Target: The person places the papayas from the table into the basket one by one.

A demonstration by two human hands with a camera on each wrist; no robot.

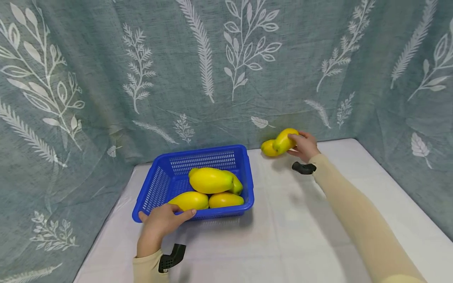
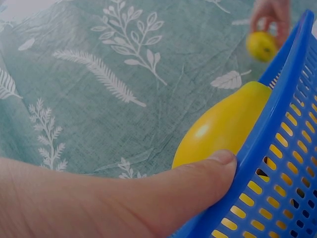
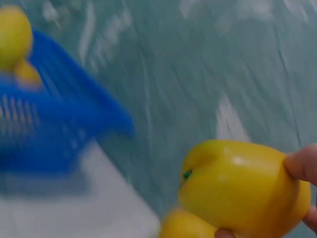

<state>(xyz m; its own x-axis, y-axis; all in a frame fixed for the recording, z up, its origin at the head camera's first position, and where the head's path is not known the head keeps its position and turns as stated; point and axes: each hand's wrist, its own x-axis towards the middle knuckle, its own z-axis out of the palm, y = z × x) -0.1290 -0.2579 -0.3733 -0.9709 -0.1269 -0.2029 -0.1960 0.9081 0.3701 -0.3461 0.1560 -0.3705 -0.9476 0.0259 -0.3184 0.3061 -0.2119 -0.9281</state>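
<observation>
My right hand [image 1: 305, 146] grips a yellow papaya [image 1: 286, 140] by one end, fingers and thumb around it, at the back of the table. Close behind it, to its left, a second papaya [image 1: 269, 148] lies on the cloth; in the head view the held one partly covers it. Several more yellow papayas [image 1: 211, 181] are piled toward the front right of a blue plastic basket [image 1: 249, 177]. At the basket's front left, my left hand [image 1: 160, 222] holds the rim, its thumb [image 2: 198, 186] along the edge in the left wrist view.
A white cloth [image 1: 283, 236] covers the table. Grey-green curtains [image 1: 198, 118] with white leaf prints rise right behind it and along both sides. The basket's raised wall stands between the piled papayas and the right hand. Each wrist wears a black mount [image 1: 172, 257].
</observation>
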